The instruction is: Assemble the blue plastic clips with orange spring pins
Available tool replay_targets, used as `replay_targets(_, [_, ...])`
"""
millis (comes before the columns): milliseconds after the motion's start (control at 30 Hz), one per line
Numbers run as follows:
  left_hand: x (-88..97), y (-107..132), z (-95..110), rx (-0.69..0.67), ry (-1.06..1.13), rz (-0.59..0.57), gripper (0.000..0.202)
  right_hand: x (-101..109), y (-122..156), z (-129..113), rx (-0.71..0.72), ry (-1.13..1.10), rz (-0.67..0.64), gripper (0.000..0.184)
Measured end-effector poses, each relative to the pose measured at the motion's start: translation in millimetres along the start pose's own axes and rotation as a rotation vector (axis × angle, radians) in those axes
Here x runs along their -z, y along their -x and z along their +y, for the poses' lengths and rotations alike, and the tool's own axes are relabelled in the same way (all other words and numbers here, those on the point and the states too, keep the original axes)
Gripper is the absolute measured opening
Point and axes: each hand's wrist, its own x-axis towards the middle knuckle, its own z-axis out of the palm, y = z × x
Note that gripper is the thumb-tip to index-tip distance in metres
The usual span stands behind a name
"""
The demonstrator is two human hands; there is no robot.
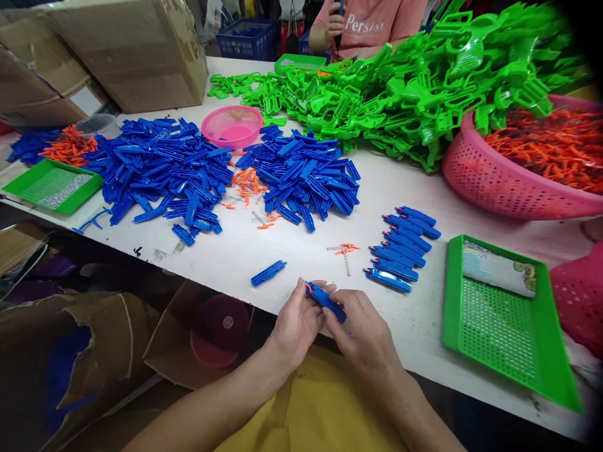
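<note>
Between both hands, near the table's front edge, is a blue plastic piece (325, 300) with an orange bit at its upper left end. My left hand (296, 323) grips that end with its fingers closed. On the lower right end, my right hand (360, 323) closes its thumb and fingers. One loose blue half-shell (268, 273) lies to the left of my hands. Ahead are small orange plastic parts (347, 248) with thin metal springs (347, 265). A row of several blue pieces with orange tips (398, 254) lies to the right.
Two heaps of blue shells (164, 166) lie left and centre, beside a pink basket (233, 125). Green toy-gun shells (377, 94) pile up at the back. A pink colander (509, 182) of orange parts and a green tray (499, 333) stand right. Another person (362, 31) sits opposite.
</note>
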Motion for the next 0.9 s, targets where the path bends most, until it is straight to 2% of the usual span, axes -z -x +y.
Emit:
replay_targets(367, [1.1, 0, -5, -0.041, -0.045, -0.071, 0.037, -1, -1, -1, -0.001, -0.004, -0.009, 0.019])
replay_targets(533, [2.2, 0, -9, -0.124, -0.108, -0.136, 0.026, 0, -1, -1, 0.032, -0.002, -0.005, 0.021])
replay_targets(733, [2.4, 2, -15, -0.212, -0.219, -0.098, 0.024, 1, 0, -2, 0.019, -0.011, -0.024, 0.020])
replay_targets(900, [0.1, 6, -15, -0.279, -0.308, -0.081, 0.026, 1, 0, -5, 0.032, 0.014, 0.029, 0.023])
